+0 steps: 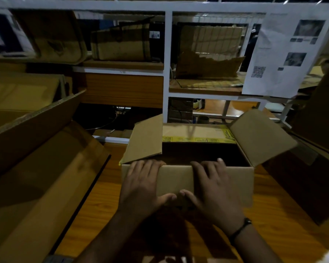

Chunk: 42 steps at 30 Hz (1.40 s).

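An open cardboard box [241,179] stands on the wooden table [273,234] in front of me. Its left flap [146,141] and right flap [258,137] stick up and outward, and the far flap [196,132] carries yellow tape. The inside is dark. My left hand [142,188] and my right hand [215,190] both lie flat on the near flap [176,179], which is folded down over the box's front. Fingers reach the top edge and both thumbs touch near the flap's lower edge.
Large flattened cardboard boxes [36,168] lean on the left. More cardboard [311,168] stands at the right. A white metal shelf [167,73] behind holds worn boxes [122,44], and a printed sheet [285,54] hangs from it at the right.
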Motion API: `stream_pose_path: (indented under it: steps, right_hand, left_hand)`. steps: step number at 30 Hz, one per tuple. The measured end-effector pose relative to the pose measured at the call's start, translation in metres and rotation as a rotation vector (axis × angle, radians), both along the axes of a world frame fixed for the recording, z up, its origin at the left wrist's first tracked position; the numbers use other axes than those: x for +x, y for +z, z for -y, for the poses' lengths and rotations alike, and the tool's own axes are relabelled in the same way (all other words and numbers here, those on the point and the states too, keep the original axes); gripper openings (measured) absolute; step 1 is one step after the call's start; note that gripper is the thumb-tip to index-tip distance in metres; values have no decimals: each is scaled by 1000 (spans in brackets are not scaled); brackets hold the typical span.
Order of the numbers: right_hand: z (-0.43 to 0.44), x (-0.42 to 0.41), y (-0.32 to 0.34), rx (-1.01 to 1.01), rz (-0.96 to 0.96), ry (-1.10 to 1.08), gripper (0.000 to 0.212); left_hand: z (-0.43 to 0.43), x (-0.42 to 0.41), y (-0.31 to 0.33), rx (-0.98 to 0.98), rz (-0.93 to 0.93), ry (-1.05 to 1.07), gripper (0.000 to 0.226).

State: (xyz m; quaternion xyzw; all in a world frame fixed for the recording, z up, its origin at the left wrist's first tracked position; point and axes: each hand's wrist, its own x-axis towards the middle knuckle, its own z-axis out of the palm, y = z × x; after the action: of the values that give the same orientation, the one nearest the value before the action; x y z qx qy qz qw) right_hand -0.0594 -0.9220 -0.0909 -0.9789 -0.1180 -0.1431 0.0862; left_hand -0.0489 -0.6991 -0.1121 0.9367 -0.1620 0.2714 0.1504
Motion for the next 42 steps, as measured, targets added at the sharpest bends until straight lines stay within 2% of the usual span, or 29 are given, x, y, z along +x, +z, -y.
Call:
stream_pose_path:
  steps: [4,6,8,13,15,17,21,24,29,32,36,40,42]
  right_hand:
    - [-28,12,-8,67,82,92,66]
    - [-28,17,-14,112,127,97,59]
    - [-28,19,-17,111,158,86,56]
    - [-30,23,-20,132,186,86,53]
    - [-30,22,-21,138,188,83,53]
    - [-31,21,-22,140,185,71,52]
    - [-31,20,-23,152,183,71,50]
    - [-31,20,-25,150,199,76,49]
    - [-32,22,-30,144,233,74,49]
    - [-34,23,-30,162,250,67,48]
    - [-34,22,-31,175,232,57,48]
    - [-33,26,-32,144,254,62,48]
    - [-34,28,-33,144,264,60,48]
  left_hand:
    - [-13,4,14,-74,-39,-103,96]
    - [-20,5,27,-223,-86,-46,93]
    - [-28,8,38,-329,-88,70,80]
    - [-34,22,50,-279,-231,393,54]
    - [-34,30,51,-323,-226,454,33]
    - [-35,40,56,-281,-230,531,18]
    - [-40,60,68,-110,-270,635,12]
    - [-43,70,65,-90,-276,639,10]
    - [-52,78,65,-296,-330,567,11]
    - [-48,73,64,-321,-297,571,15]
    - [-37,52,52,-314,-161,511,28]
    - [-12,32,27,-160,-192,357,59]
    - [-8,24,15,-126,-76,272,59]
